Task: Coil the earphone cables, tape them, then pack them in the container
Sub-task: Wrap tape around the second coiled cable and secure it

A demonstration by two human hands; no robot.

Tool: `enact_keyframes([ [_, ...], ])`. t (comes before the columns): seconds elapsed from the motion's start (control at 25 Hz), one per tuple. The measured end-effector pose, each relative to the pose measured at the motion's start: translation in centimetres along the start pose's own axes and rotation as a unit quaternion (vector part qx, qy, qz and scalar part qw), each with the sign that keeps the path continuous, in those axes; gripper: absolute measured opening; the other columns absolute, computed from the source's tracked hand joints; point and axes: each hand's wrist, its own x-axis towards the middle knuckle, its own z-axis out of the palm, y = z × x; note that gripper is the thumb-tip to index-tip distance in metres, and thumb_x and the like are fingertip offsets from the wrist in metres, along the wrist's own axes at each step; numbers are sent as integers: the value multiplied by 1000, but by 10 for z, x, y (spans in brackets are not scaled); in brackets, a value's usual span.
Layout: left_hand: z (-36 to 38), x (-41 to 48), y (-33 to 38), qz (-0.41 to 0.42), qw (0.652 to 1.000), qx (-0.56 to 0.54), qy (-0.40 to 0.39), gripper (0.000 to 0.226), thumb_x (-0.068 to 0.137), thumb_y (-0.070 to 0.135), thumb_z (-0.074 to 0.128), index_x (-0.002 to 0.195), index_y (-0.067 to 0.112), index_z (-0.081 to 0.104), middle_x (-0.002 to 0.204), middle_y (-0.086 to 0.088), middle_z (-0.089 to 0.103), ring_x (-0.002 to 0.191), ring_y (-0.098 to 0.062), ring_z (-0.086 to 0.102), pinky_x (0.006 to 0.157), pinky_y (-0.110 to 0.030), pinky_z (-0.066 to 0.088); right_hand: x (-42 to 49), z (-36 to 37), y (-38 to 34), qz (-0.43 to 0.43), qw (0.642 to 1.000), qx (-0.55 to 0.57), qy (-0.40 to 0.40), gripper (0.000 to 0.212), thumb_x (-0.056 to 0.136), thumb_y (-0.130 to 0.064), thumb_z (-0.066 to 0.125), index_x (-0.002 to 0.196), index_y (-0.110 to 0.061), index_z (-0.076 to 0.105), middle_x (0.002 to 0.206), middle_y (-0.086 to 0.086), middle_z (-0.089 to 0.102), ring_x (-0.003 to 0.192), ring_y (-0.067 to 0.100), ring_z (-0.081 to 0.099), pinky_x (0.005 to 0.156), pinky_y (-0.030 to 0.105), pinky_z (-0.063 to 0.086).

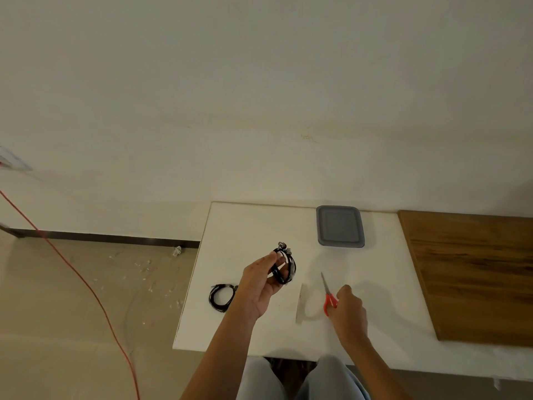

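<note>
Left hand (261, 281) was raised over the middle of the white worktop (248, 226), palm toward the camera, fingers curled round a black coil (284, 265) of earphone cable. Thumb and fingertips pinched the coil's left side; the two metal earbuds stuck up at its top. Coil was off the surface, held upright-ish.

Right hand (347, 308) sat lower, toward the near edge, knuckles up, closed on the red handles of the scissors (327, 295). Blades were together and pointed toward the far edge. Couldn't tell if the scissors touched the worktop or were lifted.

Second coil (220, 297) lay flat by the left edge, just beside the left wrist, not touched. Couldn't tell whether it was taped.

A pale tape strip (300, 306) lay flat between the hands, just left of the scissors, running near-to-far. Hard to read against the white top.

Grey container (340, 226) stood near the far edge, right of centre, well apart from both hands. Looked lidded; its contents weren't visible.

A wooden board (473, 269) covered the right side of the worktop. An orange cord (86, 284) ran across the floor to the left. Knees in light trousers (326, 379) showed under the near edge.
</note>
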Motion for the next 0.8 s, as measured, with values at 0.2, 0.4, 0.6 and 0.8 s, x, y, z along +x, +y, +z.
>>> enact_keyframes([
  [0.2, -1, -5, 5, 17, 1000, 11, -15, 14, 90, 12, 64, 91, 0, 70, 86, -11, 71, 73, -25, 62, 62, -29, 57, 8, 17, -1, -2, 996, -89, -21, 17, 96, -28, 55, 96, -13, 64, 92, 0, 67, 75, 11, 58, 69, 20, 51],
  [0.4, -4, -5, 11, 46, 998, 42, -18, 14, 91, 13, 64, 96, 1, 68, 98, -12, 71, 79, -27, 64, 73, -33, 58, -4, -18, -36, -37, 995, 63, 75, 10, 92, -17, 62, 87, -13, 69, 88, 4, 71, 73, 13, 64, 69, 24, 56],
  [0.6, 2, -18, 18, 142, 987, 68, -37, 16, 92, 13, 62, 94, -2, 69, 90, -16, 69, 79, -27, 61, 87, -42, 55, -48, -72, -118, -156, 882, 442, 49, 12, 86, -15, 69, 86, -25, 75, 73, -11, 74, 67, 9, 70, 59, 17, 56],
  [0.8, 12, -42, 25, 235, 965, 110, -25, 20, 94, 15, 59, 95, -2, 69, 77, -16, 66, 73, -26, 61, 81, -44, 54, -67, -77, -149, -139, 883, 445, 49, 9, 88, -19, 68, 89, -25, 74, 63, -25, 68, 69, -2, 69, 59, 9, 52],
])
